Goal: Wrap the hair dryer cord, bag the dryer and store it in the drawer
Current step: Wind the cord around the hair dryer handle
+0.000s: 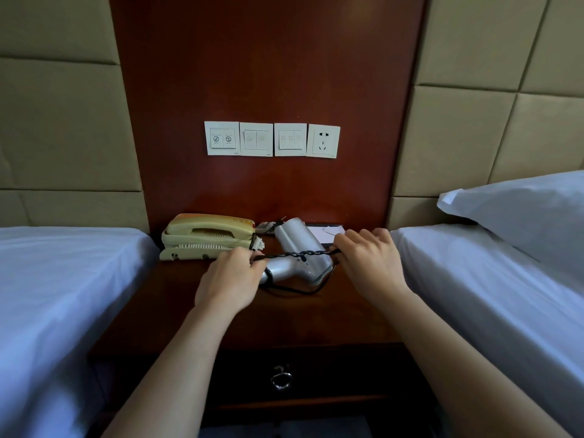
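Note:
A silver hair dryer point(295, 248) lies on the dark wooden nightstand point(284, 314), nozzle toward the wall and handle toward the left. Its black cord point(300, 255) is folded into a twisted bundle stretched across the dryer's body. My left hand point(229, 278) pinches the bundle's left end near the handle. My right hand point(368, 259) grips the right end. A loose loop of cord trails on the tabletop under the dryer. The drawer point(303, 374) below has a metal ring pull point(281, 379) and is closed. No bag is in view.
A cream telephone point(207, 237) sits at the back left of the nightstand, a white notepad point(327, 233) at the back right. Wall switches and a socket point(323, 141) are above. White beds flank both sides, with a pillow point(521, 213) on the right.

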Available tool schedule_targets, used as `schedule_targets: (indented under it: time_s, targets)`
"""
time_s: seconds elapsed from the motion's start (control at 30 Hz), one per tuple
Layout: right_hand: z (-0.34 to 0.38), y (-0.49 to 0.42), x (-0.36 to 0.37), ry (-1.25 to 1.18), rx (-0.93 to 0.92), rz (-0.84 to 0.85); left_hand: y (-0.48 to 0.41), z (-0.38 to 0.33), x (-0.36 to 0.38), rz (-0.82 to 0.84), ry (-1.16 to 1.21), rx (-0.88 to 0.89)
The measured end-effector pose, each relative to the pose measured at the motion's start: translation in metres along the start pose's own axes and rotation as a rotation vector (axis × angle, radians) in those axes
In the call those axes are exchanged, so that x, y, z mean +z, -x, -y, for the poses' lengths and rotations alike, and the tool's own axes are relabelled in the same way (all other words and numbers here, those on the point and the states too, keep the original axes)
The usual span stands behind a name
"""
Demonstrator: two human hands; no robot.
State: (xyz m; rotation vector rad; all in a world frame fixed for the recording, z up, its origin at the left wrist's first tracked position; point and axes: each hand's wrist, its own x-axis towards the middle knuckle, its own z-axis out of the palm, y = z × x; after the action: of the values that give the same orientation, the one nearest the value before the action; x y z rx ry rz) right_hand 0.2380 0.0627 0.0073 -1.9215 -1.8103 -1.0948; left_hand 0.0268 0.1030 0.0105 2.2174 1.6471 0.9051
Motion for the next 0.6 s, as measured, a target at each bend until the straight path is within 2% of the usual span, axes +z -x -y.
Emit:
schedule_targets:
  time_s: [0.07,0.23,0.37,0.5,0.6]
  targets:
    - [-0.001,0.001,-0.001,0.010,0.039,0.056,0.000,0.001,-0.005,-0.001,-0.018,0.007]
    - [-0.002,0.000,-0.001,-0.059,0.146,0.010,0.000,0.000,-0.016,0.013,-0.067,0.072]
    - [-0.010,-0.004,-0.005,-0.064,0.214,-0.003,-0.002,0.002,-0.024,0.112,-0.018,0.141]
    - [-0.013,-0.004,-0.005,-0.308,0.206,0.095,-0.002,0.015,-0.022,0.312,0.078,0.159]
    - [-0.014,-0.005,0.003,-0.545,0.268,0.124,0.004,0.016,-0.020,0.429,0.143,0.173]
